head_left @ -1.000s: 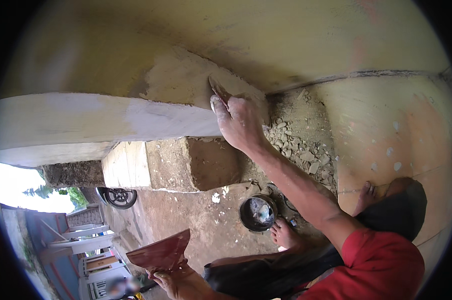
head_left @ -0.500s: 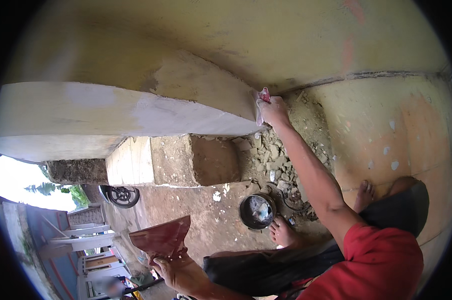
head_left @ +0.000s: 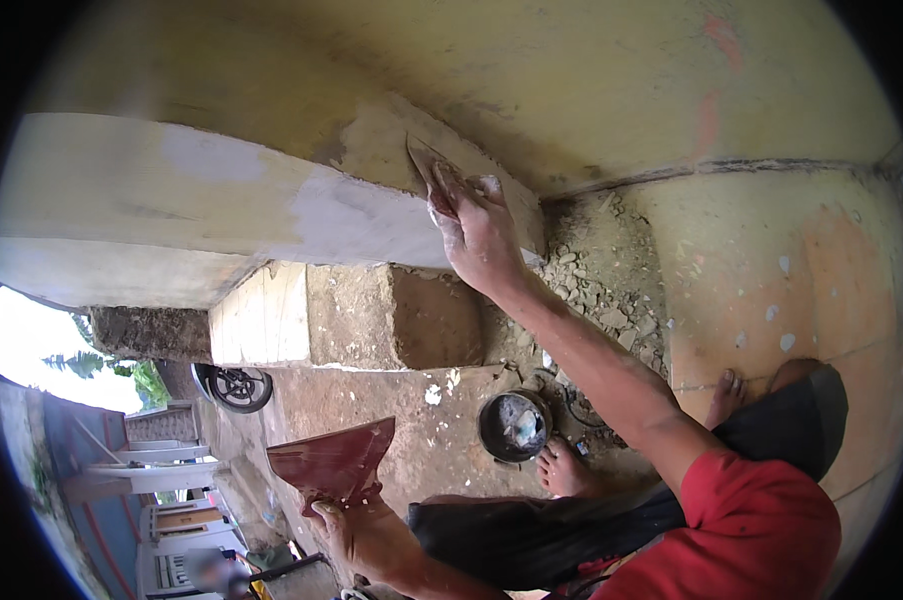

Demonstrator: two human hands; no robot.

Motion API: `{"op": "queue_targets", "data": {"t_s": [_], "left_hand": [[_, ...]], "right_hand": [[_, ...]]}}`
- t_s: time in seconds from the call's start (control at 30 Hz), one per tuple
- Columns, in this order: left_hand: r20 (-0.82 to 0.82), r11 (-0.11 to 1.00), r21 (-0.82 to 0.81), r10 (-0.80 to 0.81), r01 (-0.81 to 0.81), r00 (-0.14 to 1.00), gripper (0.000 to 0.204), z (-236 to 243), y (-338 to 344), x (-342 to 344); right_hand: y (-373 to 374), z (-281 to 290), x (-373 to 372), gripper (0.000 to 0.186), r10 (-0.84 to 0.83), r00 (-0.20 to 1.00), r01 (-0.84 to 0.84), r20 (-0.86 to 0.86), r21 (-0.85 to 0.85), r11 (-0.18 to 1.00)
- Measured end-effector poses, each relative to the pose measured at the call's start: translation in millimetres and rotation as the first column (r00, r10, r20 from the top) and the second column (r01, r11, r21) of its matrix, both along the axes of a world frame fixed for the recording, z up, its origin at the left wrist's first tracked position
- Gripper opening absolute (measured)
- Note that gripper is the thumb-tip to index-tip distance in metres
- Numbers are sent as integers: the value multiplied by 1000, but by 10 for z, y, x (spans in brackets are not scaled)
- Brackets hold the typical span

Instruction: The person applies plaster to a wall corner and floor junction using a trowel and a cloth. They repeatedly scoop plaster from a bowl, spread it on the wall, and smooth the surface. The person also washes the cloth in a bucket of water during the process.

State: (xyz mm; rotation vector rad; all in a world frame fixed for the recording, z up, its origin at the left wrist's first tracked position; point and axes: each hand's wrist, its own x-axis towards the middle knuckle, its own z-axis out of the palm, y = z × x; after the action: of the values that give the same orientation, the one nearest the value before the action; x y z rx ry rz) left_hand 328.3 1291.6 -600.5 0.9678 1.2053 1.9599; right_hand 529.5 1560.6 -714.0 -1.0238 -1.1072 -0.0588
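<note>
My right hand (head_left: pixel 486 248) is wrapped round a putty knife (head_left: pixel 423 163), its blade laid against the wall ledge (head_left: pixel 386 148) near the ledge's edge. Pale putty is smeared over the fingers and the tool. Below the blade, a whitish coated band (head_left: pixel 341 222) runs along the ledge's face. Down at the lower left, my left hand (head_left: pixel 359 540) grips a wide, dark red plastic scraper (head_left: pixel 336 460), held away from the wall with its broad edge up. Whitish bits cling near the scraper's grip.
By my bare foot (head_left: pixel 563 470) stands a black bucket (head_left: pixel 487 448) with whitish material inside. Broken rubble (head_left: pixel 606 300) lies in the corner beside the tiled surface (head_left: pixel 761 320). A stone block (head_left: pixel 436 318) juts out under the ledge. Further off are a motorcycle wheel (head_left: pixel 239 388) and a blurred person (head_left: pixel 211 572).
My right hand has moved left and up along the ledge with the putty knife, away from the inner corner. The left hand and scraper have shifted slightly to the right.
</note>
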Motion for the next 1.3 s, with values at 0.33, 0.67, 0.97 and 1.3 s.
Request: {"op": "queue_targets", "data": {"t_s": [0.33,0.67,0.97,1.3], "left_hand": [[35,1000,-27,-2,3,999,40,4,-59,-69],[37,999,5,-45,44,998,35,-24,-68,-133],[56,998,-10,-62,63,997,33,-141,9,-221],[73,998,26,-60,58,996,35,-75,-46,-134]], "right_hand": [[-397,-351,474,25,-35,908,-260,-419,-624,737],[-171,577,222,34,169,940,-315,-297,-561,765],[-622,750,382,17,300,898,-375,-321,-203,904],[-748,258,-123,32,274,956,-271,-108,40,962]]}}
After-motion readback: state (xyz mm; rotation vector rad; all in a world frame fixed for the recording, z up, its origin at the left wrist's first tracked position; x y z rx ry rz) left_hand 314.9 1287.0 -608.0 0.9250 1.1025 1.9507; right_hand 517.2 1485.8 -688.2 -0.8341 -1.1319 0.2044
